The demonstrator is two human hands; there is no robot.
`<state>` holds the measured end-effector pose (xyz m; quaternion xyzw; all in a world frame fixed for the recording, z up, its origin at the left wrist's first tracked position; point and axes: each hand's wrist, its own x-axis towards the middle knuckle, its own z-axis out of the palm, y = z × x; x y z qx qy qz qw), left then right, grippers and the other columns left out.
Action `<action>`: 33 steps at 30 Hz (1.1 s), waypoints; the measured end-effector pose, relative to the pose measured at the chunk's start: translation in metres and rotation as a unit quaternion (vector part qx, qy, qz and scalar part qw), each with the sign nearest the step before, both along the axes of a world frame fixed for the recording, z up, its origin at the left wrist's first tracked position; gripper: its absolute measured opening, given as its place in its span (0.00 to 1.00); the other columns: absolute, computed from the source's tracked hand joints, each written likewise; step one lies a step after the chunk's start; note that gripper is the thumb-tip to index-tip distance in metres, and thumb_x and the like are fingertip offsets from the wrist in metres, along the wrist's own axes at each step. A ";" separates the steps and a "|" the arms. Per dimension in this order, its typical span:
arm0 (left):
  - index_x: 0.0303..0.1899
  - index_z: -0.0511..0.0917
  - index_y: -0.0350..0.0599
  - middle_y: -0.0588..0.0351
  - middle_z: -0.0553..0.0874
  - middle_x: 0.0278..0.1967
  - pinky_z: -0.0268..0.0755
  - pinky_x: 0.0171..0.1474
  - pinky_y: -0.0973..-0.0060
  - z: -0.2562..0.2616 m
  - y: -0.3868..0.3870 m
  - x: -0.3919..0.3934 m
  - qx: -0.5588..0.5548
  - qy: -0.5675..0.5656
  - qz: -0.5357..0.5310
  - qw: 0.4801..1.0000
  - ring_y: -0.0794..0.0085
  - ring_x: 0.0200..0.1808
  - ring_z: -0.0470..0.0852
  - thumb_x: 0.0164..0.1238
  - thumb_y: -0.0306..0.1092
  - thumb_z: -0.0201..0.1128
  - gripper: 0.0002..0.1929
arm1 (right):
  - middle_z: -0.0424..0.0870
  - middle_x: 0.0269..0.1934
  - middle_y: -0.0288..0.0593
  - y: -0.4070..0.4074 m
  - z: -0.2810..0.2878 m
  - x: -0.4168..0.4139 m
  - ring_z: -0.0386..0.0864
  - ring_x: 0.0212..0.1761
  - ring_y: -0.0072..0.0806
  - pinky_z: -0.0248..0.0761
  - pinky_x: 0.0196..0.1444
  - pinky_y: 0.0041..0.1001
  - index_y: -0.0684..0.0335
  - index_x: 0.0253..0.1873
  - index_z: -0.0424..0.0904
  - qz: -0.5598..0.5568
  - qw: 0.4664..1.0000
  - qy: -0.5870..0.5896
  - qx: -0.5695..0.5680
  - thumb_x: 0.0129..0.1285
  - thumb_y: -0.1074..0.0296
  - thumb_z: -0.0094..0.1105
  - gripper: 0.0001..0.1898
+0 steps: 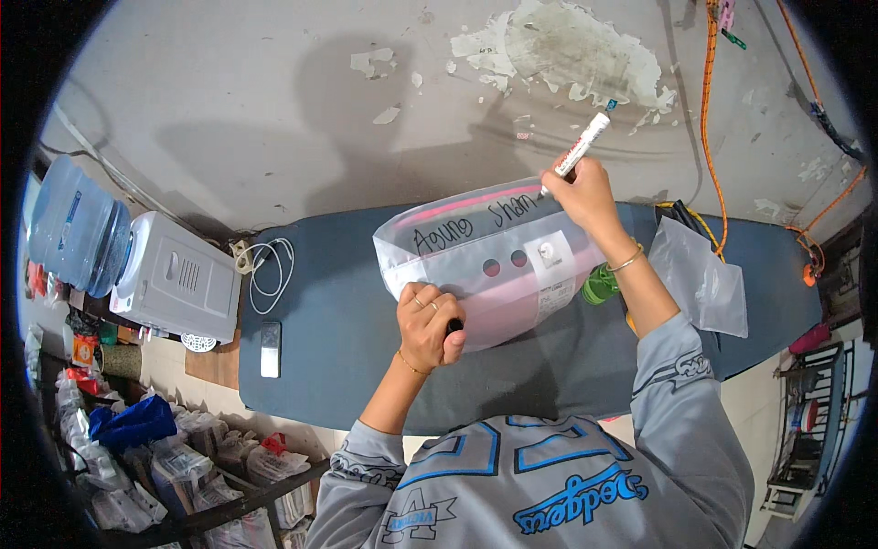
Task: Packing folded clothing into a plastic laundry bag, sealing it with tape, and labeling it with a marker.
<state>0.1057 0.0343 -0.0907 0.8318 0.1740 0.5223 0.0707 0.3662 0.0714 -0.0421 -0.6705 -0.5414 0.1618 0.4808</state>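
Observation:
A translucent plastic bag (pixel 459 264) with a pink item (pixel 497 312) inside is held tilted above the ironing-board-shaped table. My left hand (pixel 426 328) grips its near left edge, and a black marker cap (pixel 454 325) pokes out of the same fist. Between the fingers of my right hand (pixel 588 199) is a white marker (pixel 579 147), its tip down at the bag's upper right. Black handwriting runs along the bag's top band. Two round holes sit below the writing. A white printed label (pixel 547 252) lies right of them.
Green tape rolls (pixel 601 285) stand by my right forearm, near an empty-looking clear bag (pixel 699 281). At left are a phone (pixel 271 350), a white cable (pixel 291 264) and a water dispenser (pixel 182 271). Orange cords (pixel 710 123) hang at right. Wrapped parcels (pixel 178 460) fill a lower-left rack.

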 end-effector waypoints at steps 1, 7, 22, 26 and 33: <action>0.18 0.67 0.49 0.60 0.70 0.18 0.57 0.32 0.72 0.000 0.000 0.000 0.013 -0.004 0.006 1.000 0.68 0.22 0.67 0.66 0.51 0.42 0.22 | 0.75 0.15 0.41 0.000 0.001 0.002 0.73 0.18 0.22 0.65 0.23 0.26 0.68 0.23 0.74 -0.004 1.000 0.019 0.006 0.51 0.65 0.61 0.12; 0.18 0.66 0.48 0.59 0.70 0.18 0.57 0.32 0.71 0.001 -0.001 0.000 0.014 -0.002 0.007 1.000 0.67 0.22 0.67 0.66 0.51 0.41 0.22 | 0.76 0.16 0.39 0.001 0.000 0.008 0.73 0.17 0.19 0.64 0.21 0.22 0.67 0.24 0.75 -0.009 0.999 -0.037 -0.020 0.53 0.64 0.62 0.12; 0.18 0.66 0.48 0.59 0.69 0.18 0.56 0.31 0.71 0.001 -0.001 0.000 0.010 0.005 0.009 1.000 0.67 0.22 0.67 0.67 0.52 0.41 0.23 | 0.74 0.18 0.35 0.000 -0.001 0.015 0.71 0.19 0.16 0.64 0.22 0.21 0.67 0.24 0.74 -0.012 0.999 -0.029 -0.016 0.53 0.67 0.62 0.11; 0.18 0.67 0.48 0.59 0.69 0.18 0.56 0.32 0.72 0.001 -0.001 0.000 0.013 -0.001 0.013 1.000 0.67 0.22 0.67 0.67 0.52 0.41 0.23 | 0.74 0.18 0.35 0.001 0.000 0.016 0.71 0.19 0.16 0.64 0.22 0.21 0.67 0.25 0.74 -0.009 0.999 -0.010 -0.037 0.53 0.67 0.62 0.10; 0.18 0.67 0.48 0.60 0.70 0.18 0.56 0.32 0.72 0.001 -0.001 0.000 -0.004 0.000 0.006 1.000 0.67 0.22 0.68 0.67 0.52 0.41 0.23 | 0.76 0.17 0.39 -0.001 -0.002 0.018 0.73 0.19 0.22 0.65 0.23 0.25 0.67 0.24 0.75 -0.046 0.998 -0.035 -0.001 0.50 0.65 0.61 0.11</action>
